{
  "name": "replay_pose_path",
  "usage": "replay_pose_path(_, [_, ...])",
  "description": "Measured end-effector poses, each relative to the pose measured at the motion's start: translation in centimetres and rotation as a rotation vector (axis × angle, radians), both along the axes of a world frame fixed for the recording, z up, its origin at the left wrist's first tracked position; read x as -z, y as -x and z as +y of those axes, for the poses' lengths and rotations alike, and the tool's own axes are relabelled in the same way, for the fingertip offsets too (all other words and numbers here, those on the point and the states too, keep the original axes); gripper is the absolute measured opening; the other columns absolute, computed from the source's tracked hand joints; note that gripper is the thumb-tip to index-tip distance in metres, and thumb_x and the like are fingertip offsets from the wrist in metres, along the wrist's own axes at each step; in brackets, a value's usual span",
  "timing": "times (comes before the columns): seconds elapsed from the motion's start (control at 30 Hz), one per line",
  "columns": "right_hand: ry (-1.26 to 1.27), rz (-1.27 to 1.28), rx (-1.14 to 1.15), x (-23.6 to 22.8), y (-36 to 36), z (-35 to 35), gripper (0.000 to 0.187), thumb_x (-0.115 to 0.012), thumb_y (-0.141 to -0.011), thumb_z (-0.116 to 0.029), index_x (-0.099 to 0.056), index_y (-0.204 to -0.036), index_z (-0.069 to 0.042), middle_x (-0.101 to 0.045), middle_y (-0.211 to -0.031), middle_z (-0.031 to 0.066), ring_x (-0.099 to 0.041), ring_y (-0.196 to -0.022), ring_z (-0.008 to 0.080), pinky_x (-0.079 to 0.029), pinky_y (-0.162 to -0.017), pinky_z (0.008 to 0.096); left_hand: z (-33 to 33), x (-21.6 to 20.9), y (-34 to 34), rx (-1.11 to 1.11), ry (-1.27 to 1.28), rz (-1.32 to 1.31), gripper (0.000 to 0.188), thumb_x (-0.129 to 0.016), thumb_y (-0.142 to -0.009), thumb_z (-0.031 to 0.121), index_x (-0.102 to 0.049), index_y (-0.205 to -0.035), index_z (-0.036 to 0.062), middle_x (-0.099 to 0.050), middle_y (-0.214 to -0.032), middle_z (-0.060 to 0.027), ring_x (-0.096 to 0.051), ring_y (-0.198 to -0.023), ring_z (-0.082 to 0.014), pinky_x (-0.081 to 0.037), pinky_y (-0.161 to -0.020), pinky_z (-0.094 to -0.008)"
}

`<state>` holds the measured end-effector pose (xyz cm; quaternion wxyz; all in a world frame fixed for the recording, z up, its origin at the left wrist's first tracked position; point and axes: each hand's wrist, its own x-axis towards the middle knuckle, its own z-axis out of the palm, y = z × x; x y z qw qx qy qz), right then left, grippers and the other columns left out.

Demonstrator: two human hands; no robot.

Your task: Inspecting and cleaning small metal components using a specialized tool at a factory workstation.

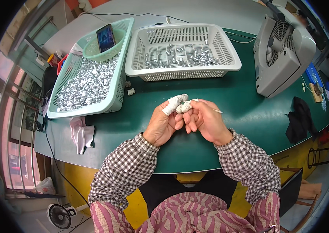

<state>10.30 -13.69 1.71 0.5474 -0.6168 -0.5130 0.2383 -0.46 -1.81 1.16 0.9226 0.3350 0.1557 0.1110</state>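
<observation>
My left hand (162, 123) and my right hand (209, 121) meet over the green tabletop (188, 155), close to its front edge. White coverings (172, 105) wrap the thumb and some fingertips. Both hands are closed, fingertips pinched together; whatever small piece lies between them is mostly hidden. Out of the right hand, beside the base of the fingers, sticks a thin white rod (218, 111). Ahead of the hands stands a white plastic basket (184, 73) with scattered small silvery metal parts (201, 59). To the left, a pale green basket (112, 101) holds a heap of similar parts (87, 87).
A small green bowl (90, 54) with a phone (106, 38) leaning in it rests on the left basket. A grey box fan (281, 54) stands at the right. Cloths lie at both sides, one pale pink (82, 134), one black (299, 120). Small white pieces (131, 92) sit between the baskets.
</observation>
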Motion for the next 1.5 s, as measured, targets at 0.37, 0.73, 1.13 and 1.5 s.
replay_pose_path(0.37, [-0.125,-1.181,-0.007,1.4,-2.1,-0.6,0.026,-0.042,-0.090,-0.009,-0.042,-0.066,-0.002,-0.048,-0.058,0.0101,-0.047,-0.044,0.0205,-0.044,-0.045,0.0278,0.2,0.7,0.0,0.112,-0.079,0.027,0.033,-0.046,-0.093,0.027,-0.052,-0.109,-0.0019,-0.050,-0.079,-0.0001,-0.041,-0.057,-0.0051,-0.038,-0.044,-0.0177])
replay_pose_path(0.73, [0.069,0.458,-0.050,-1.0,-0.6,-0.2,0.021,-0.042,-0.090,-0.009,-0.052,-0.078,0.005,-0.056,-0.064,0.0046,-0.048,-0.043,0.0101,-0.040,-0.041,0.0232,0.5,0.2,0.0,0.002,0.027,-0.056,0.032,-0.045,-0.093,0.026,-0.051,-0.109,-0.0005,-0.050,-0.078,0.0006,-0.045,-0.063,-0.0067,-0.039,-0.047,-0.0200])
replay_pose_path(1.13, [-0.198,-0.515,0.047,0.7,-0.7,-0.2,0.016,-0.048,-0.087,-0.005,-0.050,-0.074,0.004,-0.055,-0.061,0.0111,-0.051,-0.046,0.0184,-0.040,-0.042,0.0293,0.5,0.4,0.0,0.048,-0.079,-0.003,0.038,-0.044,-0.094,0.027,-0.046,-0.118,-0.0026,-0.050,-0.082,0.0004,-0.041,-0.059,-0.0045,-0.037,-0.044,-0.0168])
replay_pose_path(1.5, [-0.184,-0.276,0.072,1.0,-0.2,0.3,0.016,-0.052,-0.083,-0.002,-0.046,-0.069,0.001,-0.050,-0.058,0.0130,-0.050,-0.046,0.0269,-0.039,-0.041,0.0330,0.2,0.6,-0.1,0.065,-0.012,0.023,0.033,-0.044,-0.094,0.026,-0.051,-0.111,-0.0014,-0.050,-0.074,0.0013,-0.045,-0.058,-0.0055,-0.040,-0.046,-0.0197])
